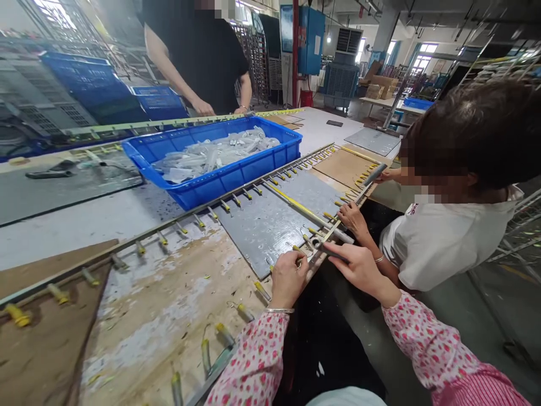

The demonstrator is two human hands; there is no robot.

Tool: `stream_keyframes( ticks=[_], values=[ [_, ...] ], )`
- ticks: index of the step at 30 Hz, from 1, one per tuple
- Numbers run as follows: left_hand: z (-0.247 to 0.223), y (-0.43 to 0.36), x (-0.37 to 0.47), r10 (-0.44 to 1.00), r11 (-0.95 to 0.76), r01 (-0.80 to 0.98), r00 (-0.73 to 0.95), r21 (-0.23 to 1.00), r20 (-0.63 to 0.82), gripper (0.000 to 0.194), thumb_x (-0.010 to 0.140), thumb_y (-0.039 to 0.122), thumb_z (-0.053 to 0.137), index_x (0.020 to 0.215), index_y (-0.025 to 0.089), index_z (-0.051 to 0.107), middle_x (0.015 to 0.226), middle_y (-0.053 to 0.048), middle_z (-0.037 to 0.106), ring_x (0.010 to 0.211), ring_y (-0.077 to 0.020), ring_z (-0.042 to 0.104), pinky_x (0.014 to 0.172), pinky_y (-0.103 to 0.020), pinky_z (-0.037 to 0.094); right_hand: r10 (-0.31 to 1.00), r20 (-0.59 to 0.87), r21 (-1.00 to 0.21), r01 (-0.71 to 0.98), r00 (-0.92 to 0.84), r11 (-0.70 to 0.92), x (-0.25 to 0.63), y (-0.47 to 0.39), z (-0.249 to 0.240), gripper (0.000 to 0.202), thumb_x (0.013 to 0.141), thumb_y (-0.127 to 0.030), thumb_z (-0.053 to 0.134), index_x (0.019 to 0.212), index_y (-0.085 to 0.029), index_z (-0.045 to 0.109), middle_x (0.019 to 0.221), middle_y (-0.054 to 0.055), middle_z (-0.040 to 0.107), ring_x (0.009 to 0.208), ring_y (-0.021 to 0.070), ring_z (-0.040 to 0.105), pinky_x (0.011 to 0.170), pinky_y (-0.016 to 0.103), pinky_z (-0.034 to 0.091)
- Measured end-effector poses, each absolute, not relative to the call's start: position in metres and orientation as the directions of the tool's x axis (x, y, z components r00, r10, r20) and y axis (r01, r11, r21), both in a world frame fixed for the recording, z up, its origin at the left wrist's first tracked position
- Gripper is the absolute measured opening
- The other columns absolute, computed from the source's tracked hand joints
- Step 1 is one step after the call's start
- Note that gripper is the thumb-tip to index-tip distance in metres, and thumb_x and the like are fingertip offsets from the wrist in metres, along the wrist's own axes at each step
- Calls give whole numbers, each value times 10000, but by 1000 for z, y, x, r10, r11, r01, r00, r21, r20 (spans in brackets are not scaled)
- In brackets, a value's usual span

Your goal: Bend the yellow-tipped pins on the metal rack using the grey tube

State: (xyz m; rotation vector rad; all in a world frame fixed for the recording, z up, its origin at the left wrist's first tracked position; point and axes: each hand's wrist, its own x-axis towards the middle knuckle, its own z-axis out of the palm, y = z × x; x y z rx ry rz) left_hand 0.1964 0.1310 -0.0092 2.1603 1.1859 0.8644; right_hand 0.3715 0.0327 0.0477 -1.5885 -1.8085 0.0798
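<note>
My left hand (289, 279) is closed at the near edge of a long metal frame, its fingertips pinching a yellow-tipped peg (300, 261) that is mostly hidden. Just to the right, my right hand (359, 269) grips a dark grey tube (336, 252), whose round open end (316, 242) lies over the frame's rail. Along this rail stand several yellow-tipped pegs (225, 334) with thin wire hooks. A matching row of pegs (163, 238) lines the far rail (127, 244).
A blue crate (224, 183) full of clear plastic pieces stands beyond the frame. Grey board (270, 225) lies under it. At right, a co-worker in a white shirt (448, 242) holds a grey tube (375, 173) over the same frame. Another person in black (198, 62) stands across the table.
</note>
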Motion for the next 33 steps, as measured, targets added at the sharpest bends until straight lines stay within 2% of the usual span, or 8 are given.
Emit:
stream_keyframes(
  ticks=[2, 4, 9, 14, 19, 24, 29, 33],
  values=[
    [-9, 131, 196, 865, -481, 517, 411, 708, 287, 114, 843, 188, 569, 810, 184, 679, 826, -36, 683, 821, -192, 594, 784, -308, 424, 808, 582, -518, 806, 88, 286, 372, 32, 51, 355, 954, -282, 566, 1302, -242, 622, 1033, 67, 735, 885, 209, 706, 805, 307, 577],
    [-8, 130, 196, 864, -482, 508, 413, 714, 289, 119, 843, 188, 566, 807, 185, 679, 828, -36, 685, 822, -191, 595, 786, -309, 425, 764, 635, -515, 798, 109, 314, 372, 33, 50, 359, 958, -287, 556, 1310, -246, 616, 1057, 69, 732, 908, 215, 706, 807, 315, 582],
    [-6, 130, 196, 864, -479, 518, 421, 708, 276, 129, 842, 204, 568, 767, 187, 672, 777, -34, 670, 790, -189, 590, 769, -305, 425, 891, 453, -444, 861, -24, 249, 375, 37, 43, 350, 951, -245, 557, 1291, -221, 635, 948, 65, 746, 792, 202, 710, 727, 299, 584],
    [-6, 130, 195, 871, -461, 511, 415, 726, 262, 118, 837, 191, 579, 795, 190, 689, 812, -33, 685, 805, -190, 591, 768, -303, 422, 787, 608, -518, 803, 105, 294, 375, 38, 44, 356, 956, -288, 560, 1300, -229, 625, 1027, 74, 736, 898, 218, 705, 817, 323, 577],
    [-6, 130, 196, 864, -480, 523, 420, 704, 276, 138, 851, 209, 568, 777, 180, 680, 793, -40, 682, 800, -198, 590, 770, -318, 423, 909, 417, -419, 881, -27, 219, 371, 39, 44, 344, 946, -239, 566, 1282, -244, 640, 923, 51, 743, 771, 182, 701, 738, 269, 570],
    [-5, 130, 195, 866, -471, 506, 419, 722, 272, 131, 834, 195, 564, 791, 186, 688, 815, -41, 688, 820, -196, 600, 789, -319, 433, 795, 599, -521, 802, 100, 291, 372, 37, 49, 364, 955, -266, 559, 1315, -247, 613, 1058, 66, 734, 903, 211, 709, 819, 314, 580],
    [-5, 129, 195, 869, -470, 506, 410, 723, 278, 129, 831, 197, 568, 769, 192, 682, 795, -39, 682, 818, -200, 602, 784, -318, 437, 912, 409, -437, 879, 7, 189, 376, 38, 47, 360, 925, -233, 593, 1280, -266, 642, 1017, 46, 751, 845, 212, 722, 752, 292, 587],
    [-5, 128, 195, 868, -469, 498, 410, 729, 278, 117, 826, 183, 576, 778, 196, 682, 812, -34, 686, 826, -199, 600, 789, -314, 434, 827, 557, -512, 816, 75, 271, 379, 37, 52, 363, 944, -263, 584, 1304, -239, 621, 1104, 67, 727, 962, 222, 704, 852, 312, 572]
  ],
)
